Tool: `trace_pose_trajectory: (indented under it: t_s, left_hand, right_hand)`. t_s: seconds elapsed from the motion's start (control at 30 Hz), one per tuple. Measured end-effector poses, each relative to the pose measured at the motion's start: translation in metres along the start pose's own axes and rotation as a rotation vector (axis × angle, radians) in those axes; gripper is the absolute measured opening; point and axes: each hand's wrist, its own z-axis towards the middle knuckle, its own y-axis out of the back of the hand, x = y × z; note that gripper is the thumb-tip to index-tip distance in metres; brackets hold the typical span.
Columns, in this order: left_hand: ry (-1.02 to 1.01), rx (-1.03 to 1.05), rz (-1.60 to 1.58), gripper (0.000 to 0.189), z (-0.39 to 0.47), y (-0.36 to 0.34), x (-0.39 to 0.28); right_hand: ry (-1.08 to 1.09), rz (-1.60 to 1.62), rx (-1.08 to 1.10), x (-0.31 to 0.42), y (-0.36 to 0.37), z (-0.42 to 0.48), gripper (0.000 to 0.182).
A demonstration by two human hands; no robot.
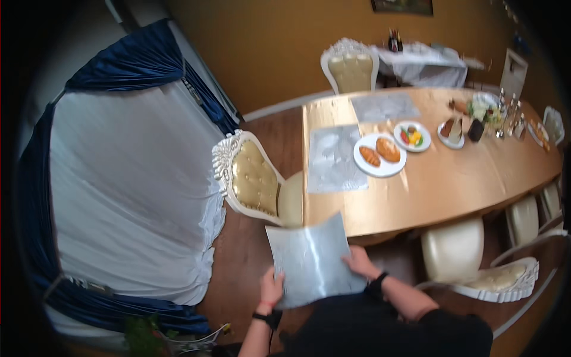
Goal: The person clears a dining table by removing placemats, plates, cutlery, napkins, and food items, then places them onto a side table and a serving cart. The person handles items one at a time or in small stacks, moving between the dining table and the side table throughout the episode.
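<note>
A thin silvery placemat (pixel 312 263) is held between my two hands, slightly curved, beside the near left corner of the dining table (pixel 450 178). My left hand (pixel 271 285) grips its left edge, and my right hand (pixel 359 261) grips its right edge. Two similar placemats lie on the table, one near its left end (pixel 334 165) and one along the far side (pixel 386 106). A white plate with a croissant and a bread roll (pixel 387 149) overlaps the nearer mat's right edge. Beside it stands a plate of colourful food (pixel 411 136).
Tufted chairs stand at the table's left end (pixel 254 178), far side (pixel 349 73) and near side (pixel 453 250). Farther right on the table are a cake plate (pixel 451 134) and a salad platter (pixel 484 107). Curtains (pixel 134 178) hang at left, above a plant (pixel 142 337).
</note>
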Motion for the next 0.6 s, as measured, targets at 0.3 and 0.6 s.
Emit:
trace_pose_trajectory:
  t_s: [0.3,0.6]
  left_hand:
    - [-0.211,0.219,0.176,0.023,0.315,0.018,0.014]
    - [-0.527,0.641,0.413,0.028,0.580,-0.136,-0.048]
  right_hand:
    - [-0.494,0.351,-0.135,-0.023,-0.005,0.139,0.029]
    - [-0.733,0.866,-0.491,-0.042,-0.026,0.182,0.027]
